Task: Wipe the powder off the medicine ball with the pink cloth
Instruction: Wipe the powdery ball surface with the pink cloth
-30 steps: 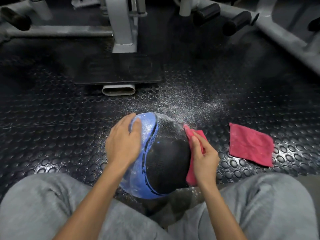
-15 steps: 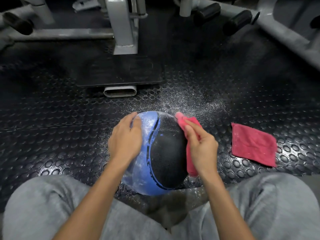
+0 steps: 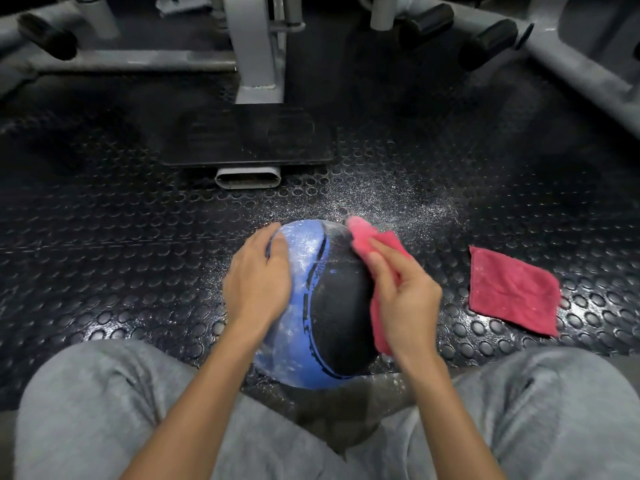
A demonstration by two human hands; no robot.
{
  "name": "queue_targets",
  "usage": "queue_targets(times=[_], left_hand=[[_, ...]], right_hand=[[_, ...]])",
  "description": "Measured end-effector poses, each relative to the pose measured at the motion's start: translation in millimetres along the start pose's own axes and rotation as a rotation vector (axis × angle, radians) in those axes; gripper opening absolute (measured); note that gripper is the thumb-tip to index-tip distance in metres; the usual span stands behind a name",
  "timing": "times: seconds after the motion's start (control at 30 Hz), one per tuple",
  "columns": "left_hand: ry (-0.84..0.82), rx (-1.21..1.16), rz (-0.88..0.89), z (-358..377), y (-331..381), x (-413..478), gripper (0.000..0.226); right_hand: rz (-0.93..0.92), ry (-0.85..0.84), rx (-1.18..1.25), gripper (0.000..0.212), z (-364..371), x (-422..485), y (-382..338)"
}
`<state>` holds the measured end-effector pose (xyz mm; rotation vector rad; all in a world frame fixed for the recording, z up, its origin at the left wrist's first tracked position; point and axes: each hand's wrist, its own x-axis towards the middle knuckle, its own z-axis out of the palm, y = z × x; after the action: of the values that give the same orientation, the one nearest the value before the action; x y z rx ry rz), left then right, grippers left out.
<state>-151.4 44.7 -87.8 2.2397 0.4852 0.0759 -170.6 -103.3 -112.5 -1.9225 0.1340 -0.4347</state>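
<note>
I see the round blue-and-black rubber medicine ball (image 3: 322, 306) resting on the studded black rubber floor (image 3: 114, 244) between my grey-trousered knees (image 3: 104, 403); over the last second my right hand (image 3: 405, 299) has carried the bunched pink cloth (image 3: 367, 242) from the ball's right flank up toward its far top edge, where the cloth's tip blurs with motion; the fingers (image 3: 381, 268) are closed, pinching the cloth against the ball; my left hand (image 3: 258, 285) has stayed spread flat on the blue left side, gripping nothing, just steadying; the black panel looks mostly clean, while the blue band is still dusted white, so I judge the job about half done; a 2nd flat pink cloth (image 3: 512, 289) lies well apart on the right; loose white powder (image 3: 391, 202) speckles the floor beyond the ball.
</note>
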Motion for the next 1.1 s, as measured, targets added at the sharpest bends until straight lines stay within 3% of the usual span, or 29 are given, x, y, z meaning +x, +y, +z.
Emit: queue_targets(times=[0.1,0.17,0.37,0.43,0.53,0.7,0.8,0.9,0.97,1.1], left_hand=[[-0.007,0.051,0.055,5.9,3.9,-1.5,0.04],[-0.009,0.085,0.076,9.6,6.3,-1.9,0.04],[-0.002,0.132,0.09,16.4,10.9,-1.3,0.042],[-0.003,0.115,0.09,15.8,7.2,0.0,0.041],[-0.003,0.084,0.09,14.5,5.8,1.4,0.041],[-0.021,0.1,0.114,18.1,13.3,0.8,0.041],[-0.024,0.115,0.125,20.4,17.0,4.4,0.042],[-0.023,0.121,0.102,21.9,16.4,4.1,0.042],[-0.023,0.11,0.09,21.7,16.5,3.3,0.041],[-0.008,0.104,0.094,20.4,15.2,1.0,0.041]], right_hand=[[0.276,0.02,-0.213,0.022,-18.7,9.3,27.0],[0.339,0.009,-0.319,0.023,-26.1,9.5,32.4],[-0.227,-0.024,-0.305,0.027,11.3,-18.3,-24.4],[-0.275,-0.05,-0.29,0.031,13.6,-16.5,-19.0],[-0.143,-0.012,-0.116,0.018,-4.4,-2.1,2.2],[0.199,0.089,-0.239,0.017,-44.6,14.3,36.4],[0.118,0.152,-0.061,0.021,-45.1,10.0,18.2],[-0.073,-0.022,-0.025,0.019,-13.9,-8.2,4.4],[-0.073,-0.018,0.015,0.019,-7.2,-7.1,14.2],[0.319,0.064,0.192,0.019,-21.2,10.5,47.5]])
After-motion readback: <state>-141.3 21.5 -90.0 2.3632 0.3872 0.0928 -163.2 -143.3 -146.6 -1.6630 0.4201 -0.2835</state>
